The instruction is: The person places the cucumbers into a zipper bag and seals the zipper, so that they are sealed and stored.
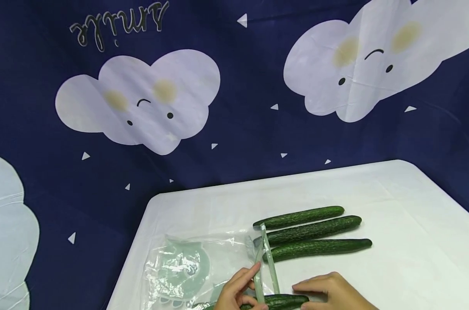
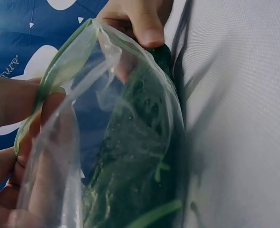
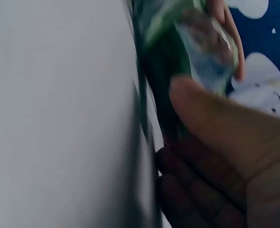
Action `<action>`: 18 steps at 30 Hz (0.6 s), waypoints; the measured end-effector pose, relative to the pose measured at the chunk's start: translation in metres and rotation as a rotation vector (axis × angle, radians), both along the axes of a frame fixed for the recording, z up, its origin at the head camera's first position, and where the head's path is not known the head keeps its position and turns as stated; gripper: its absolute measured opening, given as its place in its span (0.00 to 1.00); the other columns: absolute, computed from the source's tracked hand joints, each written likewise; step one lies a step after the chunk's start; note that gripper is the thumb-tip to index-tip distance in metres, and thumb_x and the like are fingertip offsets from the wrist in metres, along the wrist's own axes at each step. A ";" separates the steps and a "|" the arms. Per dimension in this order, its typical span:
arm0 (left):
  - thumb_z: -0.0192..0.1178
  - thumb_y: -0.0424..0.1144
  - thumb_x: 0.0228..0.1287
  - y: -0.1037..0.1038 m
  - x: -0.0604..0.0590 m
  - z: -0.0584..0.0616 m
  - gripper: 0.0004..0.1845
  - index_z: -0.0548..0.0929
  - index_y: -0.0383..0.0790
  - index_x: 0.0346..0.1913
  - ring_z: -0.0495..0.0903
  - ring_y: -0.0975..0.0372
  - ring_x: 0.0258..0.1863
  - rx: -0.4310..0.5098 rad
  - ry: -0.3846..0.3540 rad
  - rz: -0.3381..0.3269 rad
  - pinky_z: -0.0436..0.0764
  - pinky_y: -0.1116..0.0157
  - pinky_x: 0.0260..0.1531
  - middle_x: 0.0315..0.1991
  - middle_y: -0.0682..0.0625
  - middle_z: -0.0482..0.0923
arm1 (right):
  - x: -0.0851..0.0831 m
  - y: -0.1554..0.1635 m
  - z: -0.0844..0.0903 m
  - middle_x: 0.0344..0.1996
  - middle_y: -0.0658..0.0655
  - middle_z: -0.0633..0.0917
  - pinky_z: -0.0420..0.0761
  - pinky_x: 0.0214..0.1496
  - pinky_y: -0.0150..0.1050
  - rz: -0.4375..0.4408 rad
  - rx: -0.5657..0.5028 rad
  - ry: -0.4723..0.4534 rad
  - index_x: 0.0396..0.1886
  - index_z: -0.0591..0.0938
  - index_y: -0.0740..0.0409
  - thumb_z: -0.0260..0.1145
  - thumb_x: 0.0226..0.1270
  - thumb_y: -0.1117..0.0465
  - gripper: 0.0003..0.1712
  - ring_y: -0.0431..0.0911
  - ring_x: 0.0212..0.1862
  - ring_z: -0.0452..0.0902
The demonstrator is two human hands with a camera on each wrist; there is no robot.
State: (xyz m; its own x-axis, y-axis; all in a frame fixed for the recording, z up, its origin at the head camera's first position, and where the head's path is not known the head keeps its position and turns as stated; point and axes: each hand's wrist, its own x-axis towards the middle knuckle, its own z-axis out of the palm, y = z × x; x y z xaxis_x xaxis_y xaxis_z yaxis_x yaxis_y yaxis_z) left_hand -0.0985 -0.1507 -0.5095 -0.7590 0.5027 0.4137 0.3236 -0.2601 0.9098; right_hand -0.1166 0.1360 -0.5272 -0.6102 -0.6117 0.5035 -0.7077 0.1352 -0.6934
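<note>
A clear zip bag [image 1: 187, 267] with a green print lies at the near left of the white table [image 1: 412, 241]. My left hand [image 1: 242, 288] pinches the bag's green-edged mouth [image 2: 68, 61] and holds it up and open. My right hand [image 1: 315, 292] grips the end of a dark green cucumber [image 1: 284, 300], thumb on top [image 3: 216, 109]. The rest of that cucumber [image 2: 135, 161] lies inside the bag. Three more cucumbers [image 1: 313, 230] lie side by side just beyond the hands.
Behind and to the left of the table hangs a dark blue backdrop [image 1: 257, 129] printed with white clouds. The table's left edge runs close to the bag. Bare white tabletop [image 1: 432, 267] stretches to the right of the cucumbers.
</note>
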 end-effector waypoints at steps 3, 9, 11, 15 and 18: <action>0.60 0.18 0.55 0.000 -0.001 -0.002 0.39 0.54 0.25 0.69 0.66 0.67 0.41 0.013 0.011 -0.005 0.82 0.58 0.30 0.46 0.38 0.64 | -0.003 0.010 0.001 0.40 0.48 0.85 0.76 0.42 0.24 -0.037 0.031 0.142 0.47 0.84 0.55 0.73 0.52 0.62 0.20 0.41 0.41 0.81; 0.60 0.19 0.55 0.002 -0.001 -0.002 0.39 0.55 0.25 0.69 0.66 0.67 0.40 0.009 0.010 0.000 0.82 0.58 0.30 0.46 0.38 0.65 | 0.001 0.014 0.000 0.37 0.44 0.81 0.74 0.33 0.22 -0.034 0.001 0.088 0.43 0.86 0.52 0.72 0.53 0.65 0.15 0.34 0.34 0.77; 0.60 0.18 0.56 0.003 0.000 -0.001 0.38 0.55 0.25 0.69 0.66 0.66 0.40 0.006 0.006 0.003 0.82 0.58 0.29 0.46 0.40 0.65 | 0.002 0.013 -0.003 0.37 0.43 0.80 0.74 0.32 0.22 -0.024 -0.040 0.061 0.43 0.86 0.53 0.72 0.53 0.67 0.16 0.34 0.33 0.76; 0.61 0.18 0.55 0.002 0.000 0.002 0.39 0.56 0.26 0.69 0.65 0.63 0.38 -0.004 0.008 0.002 0.83 0.59 0.28 0.45 0.44 0.64 | 0.001 0.007 -0.010 0.35 0.47 0.81 0.76 0.30 0.23 0.023 -0.157 0.030 0.44 0.85 0.60 0.70 0.51 0.74 0.18 0.35 0.32 0.77; 0.61 0.19 0.55 0.001 0.001 0.004 0.39 0.56 0.27 0.69 0.64 0.62 0.37 -0.002 0.018 -0.006 0.83 0.59 0.28 0.46 0.45 0.64 | 0.002 0.001 -0.012 0.32 0.49 0.82 0.77 0.26 0.26 0.040 -0.230 -0.036 0.44 0.84 0.64 0.69 0.51 0.76 0.18 0.36 0.28 0.78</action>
State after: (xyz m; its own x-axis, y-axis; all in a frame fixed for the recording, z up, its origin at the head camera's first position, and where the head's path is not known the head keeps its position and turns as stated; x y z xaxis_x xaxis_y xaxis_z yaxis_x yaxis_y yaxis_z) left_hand -0.0976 -0.1501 -0.5059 -0.7484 0.5078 0.4267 0.3386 -0.2606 0.9041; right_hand -0.1149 0.1372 -0.5396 -0.6077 -0.5079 0.6105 -0.6835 -0.0569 -0.7277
